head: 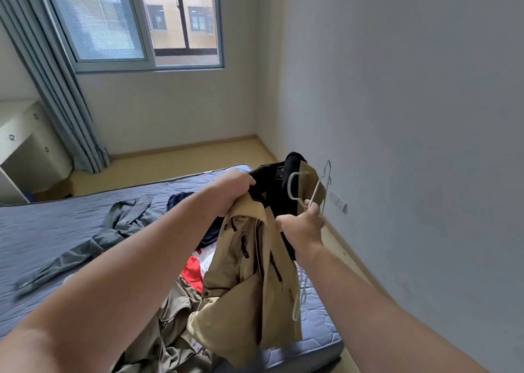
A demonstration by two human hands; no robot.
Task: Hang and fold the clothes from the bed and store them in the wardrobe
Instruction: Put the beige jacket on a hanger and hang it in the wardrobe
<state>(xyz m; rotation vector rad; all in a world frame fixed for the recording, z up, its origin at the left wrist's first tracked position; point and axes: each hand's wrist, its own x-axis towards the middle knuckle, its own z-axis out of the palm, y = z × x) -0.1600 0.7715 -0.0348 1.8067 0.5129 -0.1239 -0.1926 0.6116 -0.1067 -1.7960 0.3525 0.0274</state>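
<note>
A tan jacket (249, 282) with a black lining hangs in the air over the bed's near right corner. My left hand (232, 194) grips its collar on the left side. My right hand (302, 228) grips the collar's right side together with a white wire hanger (314, 194), whose hook sticks up beside the black lining. The jacket's lower part droops over other clothes on the blue mattress (56, 231).
On the mattress lie a grey garment (113, 231), a dark blue one (181, 200), a red and white one (195, 270) and an olive one (170, 316). More white hangers (302, 293) lie at the right edge. A wall stands close on the right, a white desk (25, 146) at far left.
</note>
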